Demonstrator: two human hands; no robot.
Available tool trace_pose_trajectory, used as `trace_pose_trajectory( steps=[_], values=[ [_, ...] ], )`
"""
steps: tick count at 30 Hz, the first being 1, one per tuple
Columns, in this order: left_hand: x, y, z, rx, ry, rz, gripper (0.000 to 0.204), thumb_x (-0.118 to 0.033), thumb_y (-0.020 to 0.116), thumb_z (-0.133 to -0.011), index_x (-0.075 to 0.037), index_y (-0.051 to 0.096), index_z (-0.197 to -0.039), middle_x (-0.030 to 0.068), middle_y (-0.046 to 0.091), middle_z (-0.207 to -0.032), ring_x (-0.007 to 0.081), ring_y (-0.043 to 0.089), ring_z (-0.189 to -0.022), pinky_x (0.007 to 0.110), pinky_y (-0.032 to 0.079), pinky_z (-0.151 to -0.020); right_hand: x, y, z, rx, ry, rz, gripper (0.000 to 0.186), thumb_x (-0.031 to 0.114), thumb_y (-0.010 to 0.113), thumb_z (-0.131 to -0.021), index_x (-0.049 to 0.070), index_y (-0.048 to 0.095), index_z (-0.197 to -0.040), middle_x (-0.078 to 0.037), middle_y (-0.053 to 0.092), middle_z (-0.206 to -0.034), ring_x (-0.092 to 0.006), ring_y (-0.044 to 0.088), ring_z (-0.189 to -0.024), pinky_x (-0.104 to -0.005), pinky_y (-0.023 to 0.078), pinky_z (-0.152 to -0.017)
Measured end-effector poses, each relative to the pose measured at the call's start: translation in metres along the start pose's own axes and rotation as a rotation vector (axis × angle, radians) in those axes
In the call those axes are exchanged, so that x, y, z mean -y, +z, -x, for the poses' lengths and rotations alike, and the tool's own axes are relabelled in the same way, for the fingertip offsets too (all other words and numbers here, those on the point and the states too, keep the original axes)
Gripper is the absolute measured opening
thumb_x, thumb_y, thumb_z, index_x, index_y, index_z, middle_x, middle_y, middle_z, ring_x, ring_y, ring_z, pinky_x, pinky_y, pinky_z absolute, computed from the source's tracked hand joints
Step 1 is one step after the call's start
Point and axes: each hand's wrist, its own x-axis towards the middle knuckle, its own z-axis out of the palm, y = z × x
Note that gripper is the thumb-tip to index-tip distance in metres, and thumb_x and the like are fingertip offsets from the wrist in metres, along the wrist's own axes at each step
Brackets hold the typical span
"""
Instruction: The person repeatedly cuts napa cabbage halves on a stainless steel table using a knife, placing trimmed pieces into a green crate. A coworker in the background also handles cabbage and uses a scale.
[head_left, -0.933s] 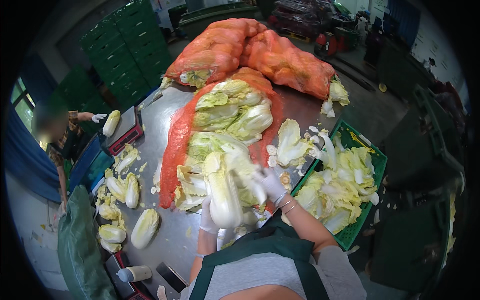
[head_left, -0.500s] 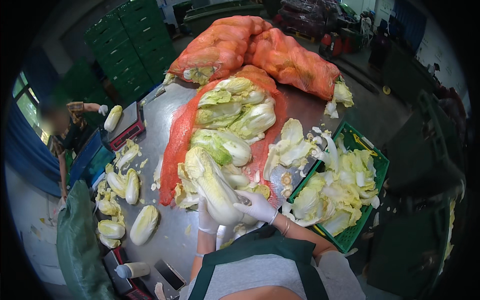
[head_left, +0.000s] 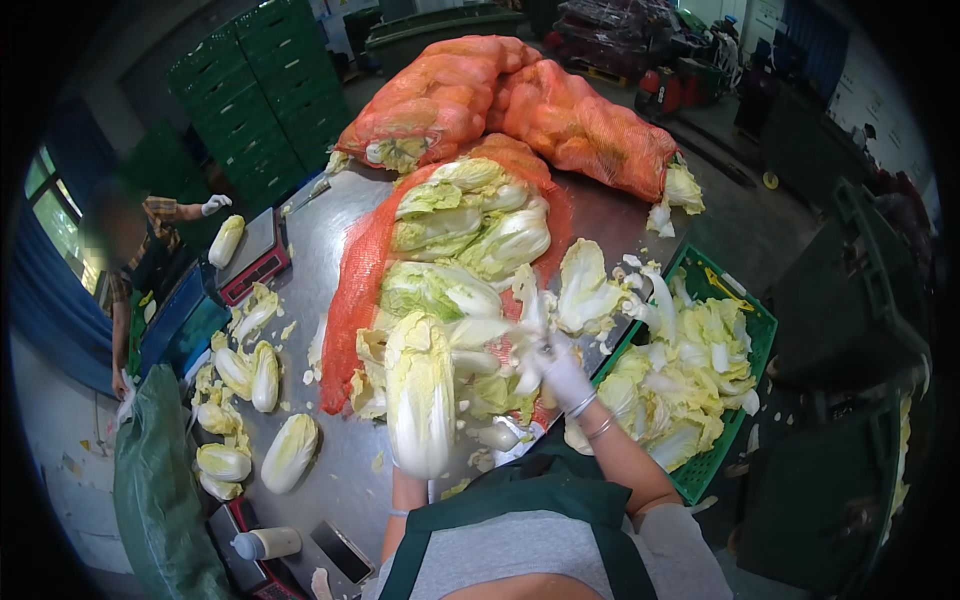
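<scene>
A whole napa cabbage [head_left: 420,390] stands nearly upright in front of me, its white base toward me. My left hand [head_left: 408,468] holds it from below and behind, with the fingers hidden by the cabbage. To its right, my gloved right hand [head_left: 566,372] grips loose cabbage leaves [head_left: 527,300], which are smeared by motion. Beyond the held head lies an opened orange mesh sack [head_left: 352,310] with several napa cabbages [head_left: 440,288] on it. Torn leaves [head_left: 585,285] lie on the metal table just past my right hand.
A green crate [head_left: 762,335] full of leaves stands at right. Two filled orange sacks [head_left: 435,90] lie at the back. Trimmed cabbages [head_left: 290,452], a scale [head_left: 262,262], a bottle [head_left: 268,542] and a phone [head_left: 340,550] are at left. A co-worker [head_left: 150,250] stands beyond the scale.
My right hand has left the cabbage base and moved right and away from me, now with leaves in it. The held cabbage has turned more upright. The co-worker's gloved hand has shifted slightly.
</scene>
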Motion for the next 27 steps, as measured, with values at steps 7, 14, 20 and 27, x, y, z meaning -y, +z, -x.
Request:
trace_pose_trajectory(
  steps=[7, 14, 20, 27],
  values=[
    [-0.009, 0.049, 0.02, -0.194, 0.188, 0.225, 0.059, -0.048, 0.039, -0.09, -0.008, 0.036, -0.133, 0.0156, 0.046, -0.128, 0.0387, 0.052, -0.106, 0.049, 0.048, -0.084, -0.042, -0.079, -0.032, -0.487, -0.318, 0.713, 0.036, 0.028, 0.062, -0.082, 0.001, 0.058, -0.105, -0.008, 0.061, -0.088, -0.0137, 0.06, -0.077, -0.0264, 0.048, -0.064],
    [0.01, 0.027, 0.016, -0.162, 0.158, -0.077, 0.081, -0.061, 0.055, -0.076, -0.007, 0.034, -0.133, 0.0132, 0.046, -0.128, 0.0298, 0.049, -0.111, 0.044, 0.042, -0.095, -0.013, 0.026, 0.031, 0.319, 0.007, 0.12, 0.044, 0.031, 0.061, -0.083, 0.001, 0.055, -0.115, -0.008, 0.062, -0.095, -0.0122, 0.059, -0.082, -0.0258, 0.047, -0.071],
    [0.022, 0.018, 0.004, -0.331, 0.23, -0.238, 0.08, -0.053, 0.06, -0.078, -0.004, 0.031, -0.134, 0.0127, 0.044, -0.129, 0.0271, 0.046, -0.116, 0.041, 0.038, -0.098, -0.006, 0.059, 0.059, 0.257, -0.391, 0.609, 0.065, 0.036, 0.063, -0.08, 0.002, 0.039, -0.13, -0.018, 0.058, -0.104, -0.0263, 0.06, -0.088, -0.0316, 0.047, -0.078],
    [0.019, 0.04, -0.007, -0.351, 0.305, -0.467, 0.079, -0.047, 0.065, -0.076, -0.003, 0.031, -0.132, 0.0112, 0.048, -0.121, 0.0236, 0.05, -0.11, 0.035, 0.042, -0.094, -0.024, 0.061, 0.054, 0.217, -0.185, 0.503, 0.054, 0.021, 0.059, -0.078, 0.004, 0.041, -0.126, -0.02, 0.059, -0.102, -0.0303, 0.059, -0.089, -0.0356, 0.048, -0.076]
  ],
)
